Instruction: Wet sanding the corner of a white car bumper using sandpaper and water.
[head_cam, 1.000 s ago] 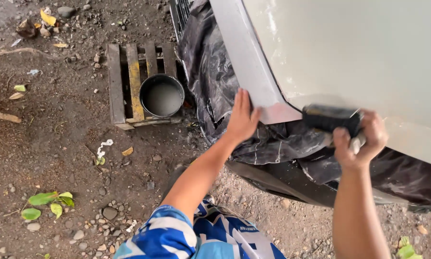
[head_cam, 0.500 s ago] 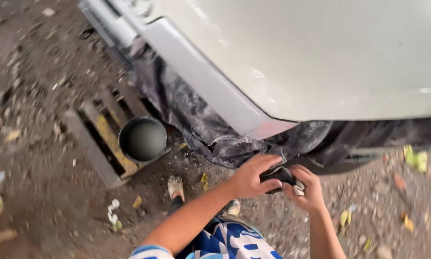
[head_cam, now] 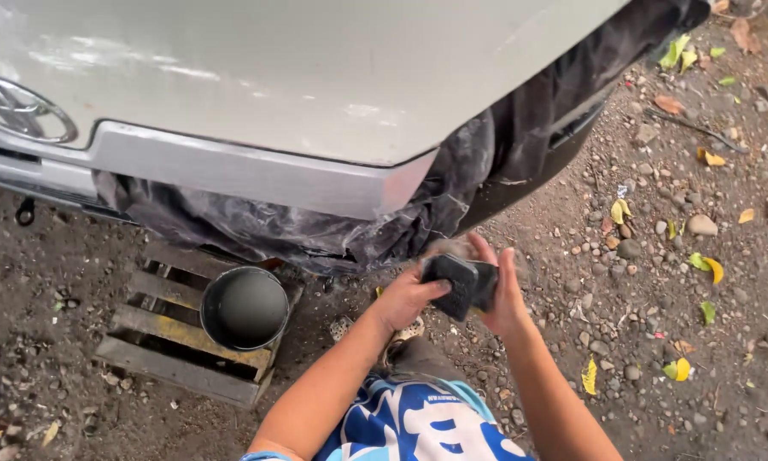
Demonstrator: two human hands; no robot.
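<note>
Both hands met low in the middle of the view, and between them sat a dark block (head_cam: 462, 284). The left hand (head_cam: 405, 299) curled round the block's near side, fingers closed on it. The right hand (head_cam: 505, 294) pressed in from the other side, palm flat against the block, fingers pointing up past its top edge. So the block was gripped by both, held in the air above the ground, just below the car's front. Whether it was a sponge or a sanding pad could not be told.

Both forearms ran down to the bottom edge, over a blue and white patterned garment (head_cam: 418, 423) on the person's lap.

Right above the hands hung black plastic sheeting (head_cam: 332, 230), crumpled, draped under the pale bonnet (head_cam: 315, 68) and along the bumper (head_cam: 230, 175), which looked dull and matte. An emblem (head_cam: 17, 111) showed at the far left of the car.

Off to the left of the hands, well clear of them, a round black pot (head_cam: 245, 307) stood on a small wooden pallet (head_cam: 170, 341), its contents grey.

All round lay dirt ground (head_cam: 657, 299) with pebbles and scattered yellow and green leaves (head_cam: 708, 269).
</note>
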